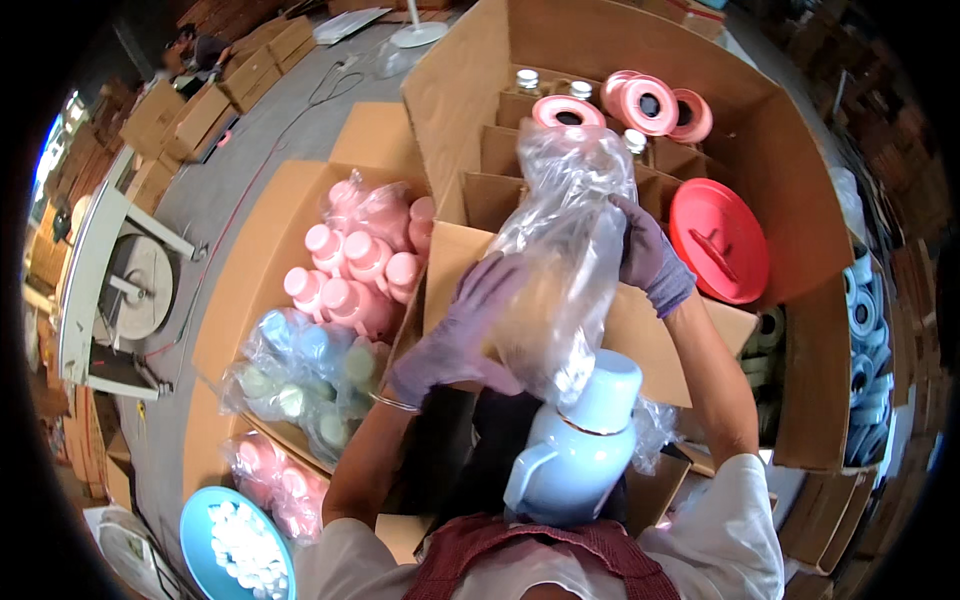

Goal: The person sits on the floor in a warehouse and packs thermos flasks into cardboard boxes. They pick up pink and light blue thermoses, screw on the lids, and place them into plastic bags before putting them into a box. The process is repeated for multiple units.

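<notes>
A clear plastic bag [559,247] hangs in front of me over the open cardboard box [465,67]. My right hand [645,247], in a grey-purple glove, pinches the bag's right side. My left hand [469,330], gloved alike, is at the bag's left with fingers spread; a firm hold is not visible. Below the bag, a light blue vacuum jug [577,465] with a cup lid and side handle stands upright against my apron [525,551]. The bag's lower end overlaps the jug's lid [604,390].
Cardboard dividers, pink ring parts [649,105], silver-capped bottles [527,79] and a red plastic lid [720,240] occupy the box. Left are pink jugs [360,300], bagged blue and green jugs [307,360] and a blue basin [191,536] of white pieces. Blue rings [866,360] lie right.
</notes>
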{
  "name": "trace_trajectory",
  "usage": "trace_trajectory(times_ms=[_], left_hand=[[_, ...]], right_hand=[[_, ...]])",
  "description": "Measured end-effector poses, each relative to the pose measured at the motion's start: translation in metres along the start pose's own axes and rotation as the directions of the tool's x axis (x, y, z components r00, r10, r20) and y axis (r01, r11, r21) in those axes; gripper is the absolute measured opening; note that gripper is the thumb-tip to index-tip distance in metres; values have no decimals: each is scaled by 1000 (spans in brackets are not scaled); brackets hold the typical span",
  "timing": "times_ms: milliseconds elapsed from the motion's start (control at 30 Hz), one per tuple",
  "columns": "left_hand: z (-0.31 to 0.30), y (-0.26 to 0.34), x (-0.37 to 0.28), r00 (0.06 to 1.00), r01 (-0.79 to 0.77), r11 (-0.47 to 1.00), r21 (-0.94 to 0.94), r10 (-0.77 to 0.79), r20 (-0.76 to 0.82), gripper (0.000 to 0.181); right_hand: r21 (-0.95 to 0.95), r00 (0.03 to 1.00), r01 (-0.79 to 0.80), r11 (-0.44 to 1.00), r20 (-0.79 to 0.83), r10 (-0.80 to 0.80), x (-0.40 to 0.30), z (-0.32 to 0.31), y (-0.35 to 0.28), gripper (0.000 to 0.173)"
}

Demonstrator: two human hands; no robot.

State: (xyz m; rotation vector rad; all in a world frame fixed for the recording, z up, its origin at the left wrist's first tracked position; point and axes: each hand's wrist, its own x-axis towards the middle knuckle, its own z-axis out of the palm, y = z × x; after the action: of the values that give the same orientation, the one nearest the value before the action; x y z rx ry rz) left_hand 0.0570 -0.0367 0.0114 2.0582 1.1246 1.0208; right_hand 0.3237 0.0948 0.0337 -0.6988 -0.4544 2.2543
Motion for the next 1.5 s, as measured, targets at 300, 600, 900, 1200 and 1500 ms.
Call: trace_trajectory(times_ms=[300, 600, 900, 1200, 1500], left_hand=[[102, 27, 20, 945, 140, 812, -567, -281, -169, 28], [43, 73, -80, 918, 365, 705, -608, -381, 109, 38], [41, 48, -269, 727, 435, 831, -347, -97, 680, 28], [23, 42, -220, 763, 646, 680, -347, -560, 323, 26], [1, -8, -294, 792, 531, 831, 166, -417, -447, 40]], right_hand=[[-833, 788, 502, 233, 329, -520, -100, -7, 74, 63], [-920, 625, -146, -364, 199, -755, -187, -42, 125, 13], [-953, 880, 261, -157, 301, -366, -331, -140, 321, 22], [-941, 948, -16, 337, -121, -293, -326, -117, 299, 30], [-899, 853, 412, 149, 323, -411, -149, 33, 169, 26]])
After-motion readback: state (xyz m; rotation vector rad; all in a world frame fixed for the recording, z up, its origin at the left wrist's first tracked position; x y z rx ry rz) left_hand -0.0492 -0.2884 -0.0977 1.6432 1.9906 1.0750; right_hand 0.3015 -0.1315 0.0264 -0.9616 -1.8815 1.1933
